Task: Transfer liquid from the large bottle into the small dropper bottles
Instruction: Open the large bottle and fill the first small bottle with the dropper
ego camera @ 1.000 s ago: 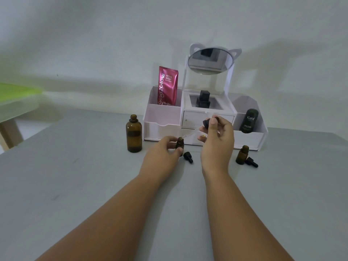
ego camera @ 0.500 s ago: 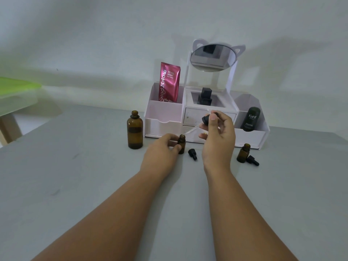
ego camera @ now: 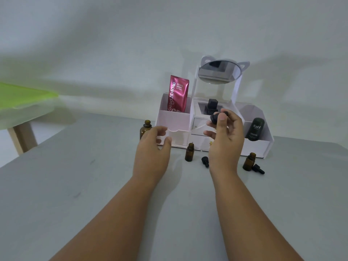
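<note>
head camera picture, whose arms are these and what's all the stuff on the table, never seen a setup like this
No machine here: a person wears one camera on the head, looking down at their own arms. The right hand pinches a black-topped glass dropper. The left hand is open, holding nothing, in front of the large amber bottle. On the grey table stand two small open amber bottles, each with a black cap lying beside it. Behind is a white organizer with a mirror.

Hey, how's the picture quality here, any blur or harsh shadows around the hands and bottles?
Head view: light is soft and dim; the organizer casts faint shadows on the wall; the left hand looks slightly smeared at the fingers; the right hand, its dropper and the middle small bottle are sharper.
</note>
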